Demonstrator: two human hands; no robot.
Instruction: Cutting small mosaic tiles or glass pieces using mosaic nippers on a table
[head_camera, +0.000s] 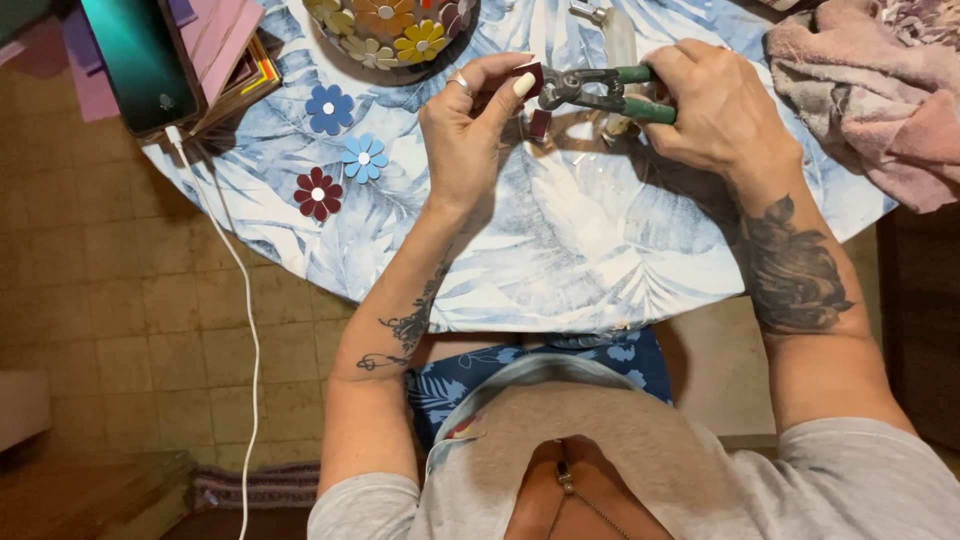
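Head view, from left to right: a phone leans on a stack of coloured sheets at the tabletop edge, its white cable trailing to the floor. Near it lie three small flowers, dark blue, light blue and dark red, with a flower-covered round piece above them. The left hand pinches a small dark red tile between thumb and fingertips, grip clamped on its edge, raised just above the tabletop. The right hand is wrapped tight round the green handles of nippers, whose jaws meet the tile. The tile looks light, stiff and brittle, probably sharp-edged; it seems best held by its flat faces, away from the jaws. A pink cloth lies at far right.
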